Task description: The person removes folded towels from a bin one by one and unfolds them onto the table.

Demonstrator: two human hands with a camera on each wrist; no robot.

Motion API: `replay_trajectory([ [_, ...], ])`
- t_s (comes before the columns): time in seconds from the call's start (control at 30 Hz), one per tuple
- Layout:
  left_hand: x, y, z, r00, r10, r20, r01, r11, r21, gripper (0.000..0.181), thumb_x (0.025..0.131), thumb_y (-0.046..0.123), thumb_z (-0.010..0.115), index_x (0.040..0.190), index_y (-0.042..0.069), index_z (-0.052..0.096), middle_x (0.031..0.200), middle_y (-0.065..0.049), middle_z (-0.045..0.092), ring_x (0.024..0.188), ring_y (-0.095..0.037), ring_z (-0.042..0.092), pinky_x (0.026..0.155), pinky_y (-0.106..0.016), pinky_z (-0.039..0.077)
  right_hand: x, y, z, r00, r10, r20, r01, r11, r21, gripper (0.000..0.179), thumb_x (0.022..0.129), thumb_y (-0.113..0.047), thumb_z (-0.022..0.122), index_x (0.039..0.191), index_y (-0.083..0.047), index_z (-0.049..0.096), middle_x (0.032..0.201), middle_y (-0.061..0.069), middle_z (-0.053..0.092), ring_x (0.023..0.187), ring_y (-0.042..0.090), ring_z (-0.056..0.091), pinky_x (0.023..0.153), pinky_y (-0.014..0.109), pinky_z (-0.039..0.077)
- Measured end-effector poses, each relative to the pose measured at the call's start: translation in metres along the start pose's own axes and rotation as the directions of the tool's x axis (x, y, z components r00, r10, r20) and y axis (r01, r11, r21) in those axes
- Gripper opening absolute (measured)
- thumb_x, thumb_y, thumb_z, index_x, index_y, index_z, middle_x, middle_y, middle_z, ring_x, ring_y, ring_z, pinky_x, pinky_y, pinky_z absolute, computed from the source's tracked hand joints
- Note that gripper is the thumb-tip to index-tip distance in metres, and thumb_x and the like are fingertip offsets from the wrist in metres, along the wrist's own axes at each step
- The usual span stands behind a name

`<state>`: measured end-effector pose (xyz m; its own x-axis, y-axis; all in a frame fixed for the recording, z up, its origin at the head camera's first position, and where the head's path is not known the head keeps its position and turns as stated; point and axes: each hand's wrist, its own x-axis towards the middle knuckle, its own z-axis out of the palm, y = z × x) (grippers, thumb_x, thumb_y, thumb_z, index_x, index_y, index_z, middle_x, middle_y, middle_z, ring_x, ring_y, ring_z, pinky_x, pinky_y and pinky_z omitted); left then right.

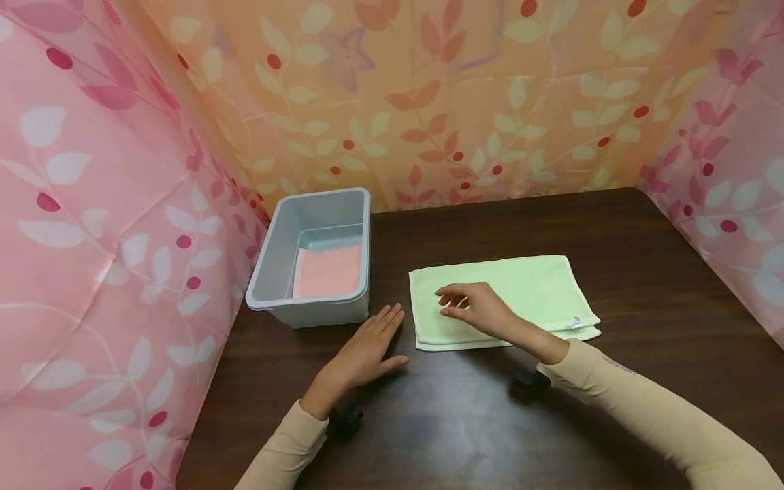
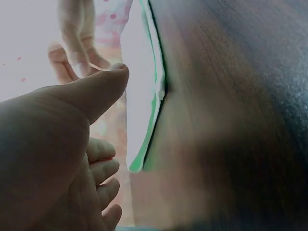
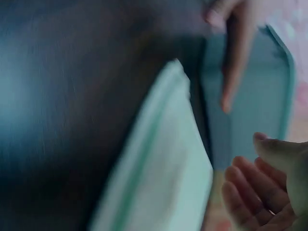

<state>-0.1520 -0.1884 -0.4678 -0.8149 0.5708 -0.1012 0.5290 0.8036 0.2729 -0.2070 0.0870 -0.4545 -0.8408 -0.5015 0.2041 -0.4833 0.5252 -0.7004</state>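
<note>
A light green towel [image 1: 527,292], folded over in layers, lies flat on the dark table with a small white tag at its right edge. Over its left half hovers my right hand [image 1: 480,309], fingers loosely bent and holding nothing. My left hand [image 1: 367,347] is between the grey bin and the towel, fingers straight and thumb spread, touching neither. In the left wrist view the towel [image 2: 142,96] appears edge-on beyond the thumb. The right wrist view has the towel [image 3: 163,159] blurred, beside the loosely curled right hand [image 3: 269,187].
A grey plastic bin [image 1: 318,309] stands at the table's back left, with a folded pink towel [image 1: 327,272] inside. Patterned curtains [image 1: 429,102] hang behind and along both sides of the brown table [image 1: 453,422].
</note>
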Motion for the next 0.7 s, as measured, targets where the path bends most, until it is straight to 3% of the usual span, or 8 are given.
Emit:
replay_trajectory([
  [0.17, -0.003, 0.001, 0.0, 1.0, -0.002, -0.007, 0.002, 1.0, -0.01, 0.087, 0.095, 0.053, 0.058, 0.158, 0.007, 0.02, 0.168, -0.008, 0.017, 0.156, -0.028, 0.015, 0.124, -0.05, 0.022, 0.002, 0.0, 0.034, 0.996, -0.026, 0.084, 0.018, 0.995, 0.096, 0.03, 0.085, -0.014, 0.077, 0.114, -0.005, 0.071, 0.093, 0.003, 0.076, 0.082, 0.011, 0.069, 0.074, 0.023, 0.056],
  [0.3, -0.004, 0.001, 0.0, 1.0, 0.004, -0.008, -0.004, 1.0, -0.02, 0.087, 0.095, 0.052, 0.058, 0.158, 0.006, 0.02, 0.167, -0.01, 0.018, 0.156, -0.029, 0.016, 0.124, -0.051, 0.023, 0.0, 0.003, 0.05, 0.992, -0.032, 0.124, 0.018, 0.994, 0.112, 0.028, 0.084, -0.013, 0.079, 0.109, -0.005, 0.071, 0.091, 0.002, 0.075, 0.08, 0.009, 0.068, 0.074, 0.021, 0.055],
  [0.7, -0.004, 0.001, 0.0, 1.0, 0.01, -0.007, -0.01, 0.999, -0.048, 0.086, 0.095, 0.05, 0.06, 0.157, 0.003, 0.023, 0.166, -0.012, 0.021, 0.156, -0.031, 0.017, 0.124, -0.052, 0.023, -0.001, 0.006, 0.064, 0.997, -0.043, 0.071, 0.039, 0.998, 0.056, 0.031, 0.076, -0.013, 0.085, 0.103, -0.007, 0.071, 0.093, 0.004, 0.072, 0.083, 0.016, 0.067, 0.076, 0.024, 0.055],
])
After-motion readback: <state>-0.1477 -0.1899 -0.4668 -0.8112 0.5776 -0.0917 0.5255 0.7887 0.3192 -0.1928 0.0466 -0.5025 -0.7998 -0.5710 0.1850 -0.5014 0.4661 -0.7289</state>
